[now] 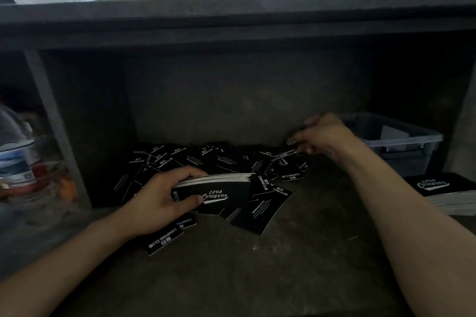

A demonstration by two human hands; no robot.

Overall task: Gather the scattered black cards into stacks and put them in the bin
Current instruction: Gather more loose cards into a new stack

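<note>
- A person's two bare forearms reach forward into a dark, shadowed recess with a grey counter [257, 278] as its floor.
- The left hand [164, 198] grips a stack [221, 188] of black cards. The thumb presses on the top face and the fingers curl over the far long edge.
- The stack is tilted toward the viewer, so its white card edges show along the top. White lettering on the top card reads "Club Camping".
- The stack sits just above the near edge of the cards [206, 159], a loose black heap spread across the back of the counter and overlapping at all angles.
- A few cards lie apart in front of the heap. One is under the left wrist and another is to the right of the stack.
- The right hand [324, 136] hovers over the right end of the heap. Its fingers are bunched together and seem to pinch a card [284, 154] by its edge, though that spot is blurred.
- The bin [412, 134], of clear plastic, stands at the back right, just behind the right hand. Its contents are too dim to make out.
- A second stack [443, 193] rests on the counter in front of the bin, at the right edge.
- A plastic bottle [18, 157] stands at the far left, blurred.
</note>
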